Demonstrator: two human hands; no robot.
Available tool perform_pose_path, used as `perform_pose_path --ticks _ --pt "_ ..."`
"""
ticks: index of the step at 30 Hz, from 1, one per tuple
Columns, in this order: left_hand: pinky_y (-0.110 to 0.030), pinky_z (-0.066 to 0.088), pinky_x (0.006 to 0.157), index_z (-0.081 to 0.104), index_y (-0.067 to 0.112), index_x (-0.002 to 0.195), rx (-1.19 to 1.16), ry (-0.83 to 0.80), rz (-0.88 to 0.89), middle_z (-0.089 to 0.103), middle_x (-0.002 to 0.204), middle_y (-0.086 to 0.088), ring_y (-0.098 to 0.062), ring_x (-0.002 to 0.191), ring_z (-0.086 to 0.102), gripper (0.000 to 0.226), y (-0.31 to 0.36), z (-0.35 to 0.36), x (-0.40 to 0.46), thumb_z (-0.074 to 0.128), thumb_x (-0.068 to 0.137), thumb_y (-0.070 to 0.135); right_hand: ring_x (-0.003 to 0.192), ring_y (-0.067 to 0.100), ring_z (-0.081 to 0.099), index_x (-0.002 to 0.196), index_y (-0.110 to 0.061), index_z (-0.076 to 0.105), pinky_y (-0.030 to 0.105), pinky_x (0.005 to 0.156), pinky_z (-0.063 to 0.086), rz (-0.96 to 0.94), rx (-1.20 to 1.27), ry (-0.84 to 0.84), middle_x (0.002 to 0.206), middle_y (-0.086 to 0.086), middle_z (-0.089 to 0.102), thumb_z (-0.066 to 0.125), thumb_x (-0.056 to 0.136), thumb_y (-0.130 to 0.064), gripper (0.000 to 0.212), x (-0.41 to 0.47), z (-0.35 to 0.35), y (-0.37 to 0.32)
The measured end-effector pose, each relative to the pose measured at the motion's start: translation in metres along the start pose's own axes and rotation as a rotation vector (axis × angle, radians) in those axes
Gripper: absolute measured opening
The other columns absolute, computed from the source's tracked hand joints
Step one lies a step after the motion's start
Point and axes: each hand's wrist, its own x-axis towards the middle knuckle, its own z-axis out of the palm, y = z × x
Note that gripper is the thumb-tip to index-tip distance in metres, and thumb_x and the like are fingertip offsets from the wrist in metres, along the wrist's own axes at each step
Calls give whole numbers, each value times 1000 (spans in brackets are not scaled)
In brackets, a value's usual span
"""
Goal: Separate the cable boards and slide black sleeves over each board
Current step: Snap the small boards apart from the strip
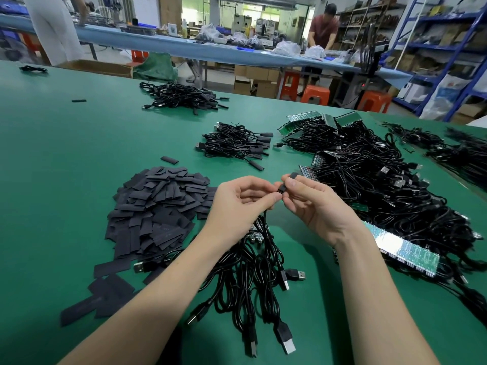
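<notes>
Hands above the green table: left hand and right hand pinch one black sleeve between fingers (cable bundle hanging below), loose sleeves heaped left.

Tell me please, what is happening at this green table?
A person is fitting black sleeves onto cable boards. The left hand pinches a cable near its end, and the right hand holds a sleeve at that end. A sleeve pile lies to the left, board strips with cables to the right, and sleeved cables lie farther back.
</notes>
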Motion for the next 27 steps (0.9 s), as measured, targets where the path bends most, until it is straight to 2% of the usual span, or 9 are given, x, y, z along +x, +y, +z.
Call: perform_pose_path --ticks 5,14,19,27 --pt "-19 55 70 76 6 88 12 18 1 76 75 1 -9 69 68 11 0 0 0 81 81 0 71 10 71 95 -3 72 15 66 57 -21 25 13 95 13 76 74 77 -12 21 1 0 1" --pt "-17 53 67 75 9 85 -6 32 17 75 72 1 -8 65 68 11 1 1 0 82 80 1 73 10 71 98 -1 70 16 67 57 -29 9 7 95 14 76 73 79 -12 22 0 1 -1" --pt "-17 54 69 77 10 86 2 50 3 77 77 -1 -8 69 69 11 1 3 -1 82 81 2 74 10 71 81 -9 78 15 69 57 -29 47 9 95 14 76 74 78 -13 6 0 1 0" --pt "-21 56 68 79 16 83 -5 41 15 77 76 -9 -14 65 69 11 -1 1 0 83 80 6 68 6 69 78 -10 80 14 66 57 1 -6 2 82 4 75 73 78 -18 11 -1 3 2"
